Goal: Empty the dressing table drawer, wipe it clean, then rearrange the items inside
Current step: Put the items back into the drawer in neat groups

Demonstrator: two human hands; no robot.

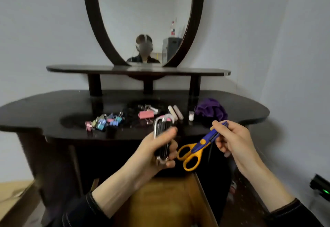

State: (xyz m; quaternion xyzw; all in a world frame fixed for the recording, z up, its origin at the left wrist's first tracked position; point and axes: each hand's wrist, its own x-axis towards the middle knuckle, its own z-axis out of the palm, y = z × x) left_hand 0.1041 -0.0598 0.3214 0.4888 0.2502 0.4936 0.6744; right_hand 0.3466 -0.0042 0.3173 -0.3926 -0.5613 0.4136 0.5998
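Observation:
My left hand (pixel 158 152) grips a bundle of large black binder clips (pixel 161 132) with silver wire handles, held upright over the open wooden drawer (pixel 201 196). My right hand (pixel 232 141) pinches the blue blades of a pair of scissors (pixel 194 149), whose orange handles hang down to the left above the drawer. Both hands hover just in front of the dark dressing table top (pixel 44 114). The drawer's inside is mostly hidden by my arms and blurred.
On the table top lie several small coloured binder clips (pixel 105 120), a pink clip (pixel 146 114), two pale sticks (pixel 175 112), a small white item (pixel 191 116) and a purple cloth (pixel 210 110). An oval mirror (pixel 142 18) and shelf (pixel 137 69) stand behind. A black device (pixel 321 187) sits at right.

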